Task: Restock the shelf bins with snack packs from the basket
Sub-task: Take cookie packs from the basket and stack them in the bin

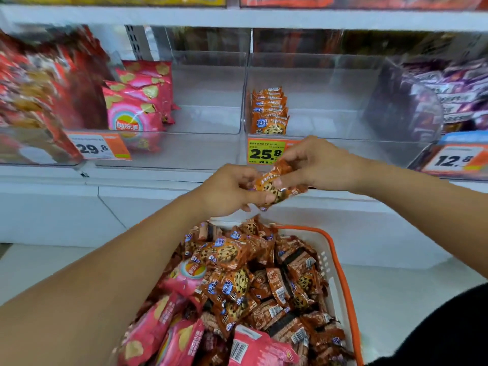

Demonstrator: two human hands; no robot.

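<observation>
Both hands hold orange cookie snack packs (274, 184) in front of the shelf, above the basket. My left hand (227, 191) grips them from the left, and my right hand (314, 165) pinches them from the right. Below, a white basket with an orange rim (340, 276) is full of orange cookie packs (237, 281) and pink chip bags (169, 336). In the clear middle-right bin (330, 120), a row of the same orange cookie packs (269, 112) stands at its left side. The clear bin to its left (206, 122) holds pink chip bags (137, 107).
Price tags read 29.8 (97, 147), 25.8 (265, 151) and 12.8 (454, 159) along the shelf front. Red snack bags (39, 88) fill the far-left bin, purple packs (454, 93) the right one. A white shelf base (79, 207) runs below.
</observation>
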